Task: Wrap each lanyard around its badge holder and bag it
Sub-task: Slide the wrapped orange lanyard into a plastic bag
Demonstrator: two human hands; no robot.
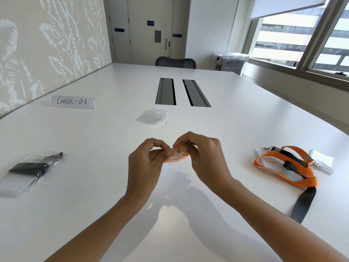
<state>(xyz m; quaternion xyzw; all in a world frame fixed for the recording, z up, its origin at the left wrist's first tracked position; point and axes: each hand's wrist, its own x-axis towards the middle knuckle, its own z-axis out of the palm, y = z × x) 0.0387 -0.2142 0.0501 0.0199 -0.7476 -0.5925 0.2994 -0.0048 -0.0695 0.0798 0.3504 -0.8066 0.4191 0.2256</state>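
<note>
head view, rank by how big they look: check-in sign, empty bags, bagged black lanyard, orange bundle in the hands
1. bagged black lanyard, helped by lying nearer the camera
2. check-in sign
3. empty bags
4. orange bundle, unsure: the left hand and right hand cover most of it

A white table (pixel 94 186) has two cable slots (pixel 165 91) set in its far middle. Far left stands a "CHECK-IN" sign (pixel 72 101). Just near of the slots lie empty clear bags (pixel 152 116). Near left lies a bagged badge (pixel 28 171) with black strap. At right, an orange lanyard (pixel 294 178) and a black lanyard (pixel 304 205) tangle over two badge holders (pixel 322 161).
</note>
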